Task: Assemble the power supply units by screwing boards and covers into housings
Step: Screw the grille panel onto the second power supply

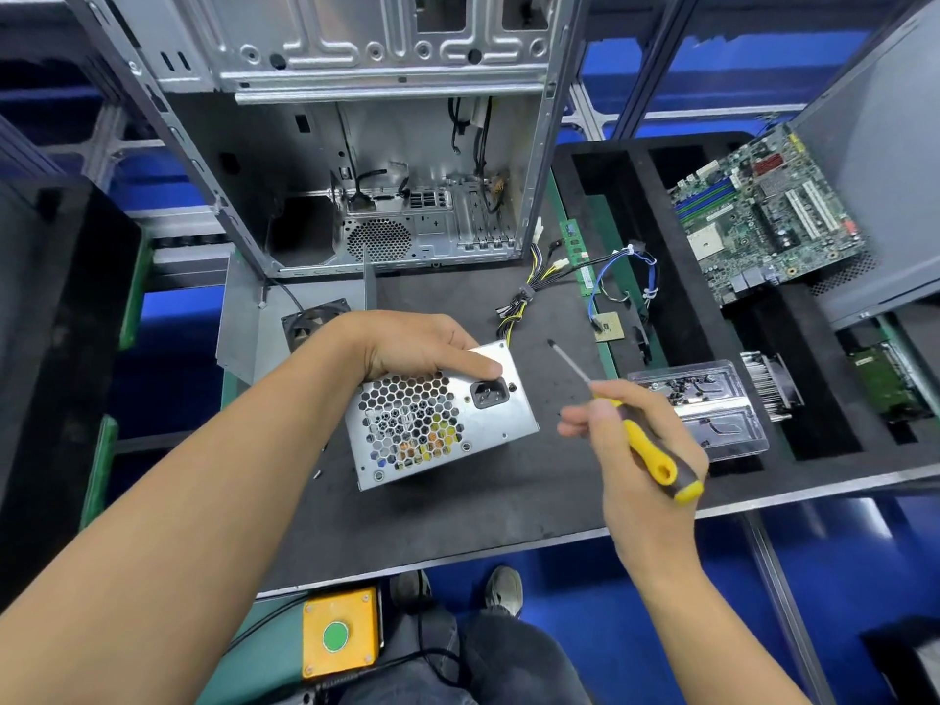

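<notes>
Silver power supply unit, honeycomb grille and socket facing me, sits tilted at mid-bench, my left hand clamped on its far edge. My right hand grips the yellow screwdriver, tip clear of it. Cables trailing far could snag; a loose grip might let it slip.

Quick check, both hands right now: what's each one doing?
Left hand: grips the power supply unit by its top edge.
Right hand: holds the yellow screwdriver, tip clear of the unit.
</notes>
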Motion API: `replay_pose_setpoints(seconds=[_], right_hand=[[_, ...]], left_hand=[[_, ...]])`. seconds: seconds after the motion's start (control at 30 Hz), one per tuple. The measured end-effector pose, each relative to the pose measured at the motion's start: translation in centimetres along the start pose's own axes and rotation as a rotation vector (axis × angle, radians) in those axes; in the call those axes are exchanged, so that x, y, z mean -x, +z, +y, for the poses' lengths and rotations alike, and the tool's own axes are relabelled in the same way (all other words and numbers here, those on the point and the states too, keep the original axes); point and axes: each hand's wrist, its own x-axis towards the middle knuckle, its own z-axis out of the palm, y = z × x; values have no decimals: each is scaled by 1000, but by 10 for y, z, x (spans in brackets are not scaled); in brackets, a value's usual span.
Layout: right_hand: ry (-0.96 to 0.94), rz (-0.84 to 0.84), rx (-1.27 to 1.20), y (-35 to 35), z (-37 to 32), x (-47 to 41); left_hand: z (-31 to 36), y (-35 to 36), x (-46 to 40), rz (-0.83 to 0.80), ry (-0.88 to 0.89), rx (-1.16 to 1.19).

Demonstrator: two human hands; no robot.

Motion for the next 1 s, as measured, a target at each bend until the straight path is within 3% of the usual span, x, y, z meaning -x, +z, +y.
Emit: replay_pose_setpoints(seconds=[0.1, 0.2, 0.4, 1.0], right_hand=[[69, 55, 70, 1, 4, 0], [83, -31, -21, 5, 6, 3], [130, 33, -51, 15, 8, 7], [111, -6, 65, 15, -6, 13]], left_hand=[[6, 2, -2, 60, -10, -108], [6, 2, -6, 87, 4, -153], [6, 0, -6, 47, 2, -166], [7, 2, -13, 83, -19, -197]])
